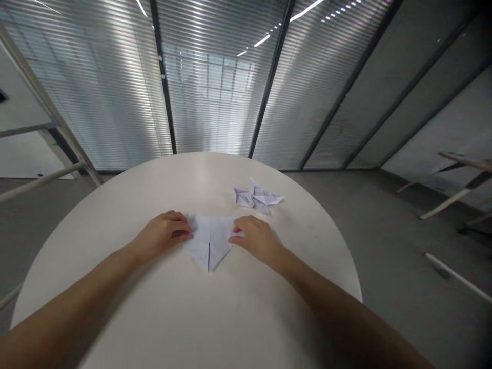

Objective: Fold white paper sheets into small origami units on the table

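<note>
A folded sheet of white paper (209,233) lies on the round white table, its pointed end toward me and a slit running down its middle. At its left edge my left hand (167,230) is closed, thumb and fingers pinching the corner. My right hand (253,236) pinches the right corner, with a bit of paper showing between thumb and fingers. Just behind the right hand sits a folded paper pinwheel (255,197) with several points, touched by neither hand.
The round white table (192,318) fills the middle of the view. Behind it stands a glass partition with blinds (219,92). A white metal frame (42,182) is at the left, and another table (467,161) stands at the far right on the grey floor.
</note>
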Available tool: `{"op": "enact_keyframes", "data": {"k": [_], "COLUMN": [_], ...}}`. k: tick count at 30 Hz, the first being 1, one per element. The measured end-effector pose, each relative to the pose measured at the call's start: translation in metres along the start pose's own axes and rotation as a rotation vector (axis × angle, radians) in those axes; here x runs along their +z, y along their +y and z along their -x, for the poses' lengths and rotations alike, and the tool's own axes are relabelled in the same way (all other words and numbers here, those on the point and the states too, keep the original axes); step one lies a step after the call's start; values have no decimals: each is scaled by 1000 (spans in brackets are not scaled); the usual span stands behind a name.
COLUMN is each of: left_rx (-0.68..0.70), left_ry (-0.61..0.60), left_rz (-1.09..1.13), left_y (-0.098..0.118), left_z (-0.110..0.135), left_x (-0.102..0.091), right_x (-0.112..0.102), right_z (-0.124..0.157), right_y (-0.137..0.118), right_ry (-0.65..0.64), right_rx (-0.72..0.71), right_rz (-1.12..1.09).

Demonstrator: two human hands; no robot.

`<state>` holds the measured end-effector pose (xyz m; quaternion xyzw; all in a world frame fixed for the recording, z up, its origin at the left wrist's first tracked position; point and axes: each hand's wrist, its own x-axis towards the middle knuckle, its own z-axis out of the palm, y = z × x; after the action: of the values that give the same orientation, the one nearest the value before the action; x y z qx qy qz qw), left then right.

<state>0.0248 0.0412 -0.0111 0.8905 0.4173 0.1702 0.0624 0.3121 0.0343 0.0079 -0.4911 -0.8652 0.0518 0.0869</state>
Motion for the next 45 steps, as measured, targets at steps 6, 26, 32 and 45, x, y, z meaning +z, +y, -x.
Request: {"op": "enact_keyframes", "data": {"k": [6,26,32,45], "left_rx": [-262,-322,-420,-454], "left_ry": [4,-132,-215,-111], "left_rz": [22,83,321,627], "left_y": [-16,1,9,9], "left_z": [-1,-7,-5,0], "left_x": [1,-8,-12,-13], "right_x": [4,-7,-13,-18], "right_z": [-13,-16,-12,-11], "right_y": [24,20,13,13], "right_ry": [16,-159,-176,107], "right_rx": [-12,-15,14,-10], "right_rz": [-169,-234,-357,-304]}}
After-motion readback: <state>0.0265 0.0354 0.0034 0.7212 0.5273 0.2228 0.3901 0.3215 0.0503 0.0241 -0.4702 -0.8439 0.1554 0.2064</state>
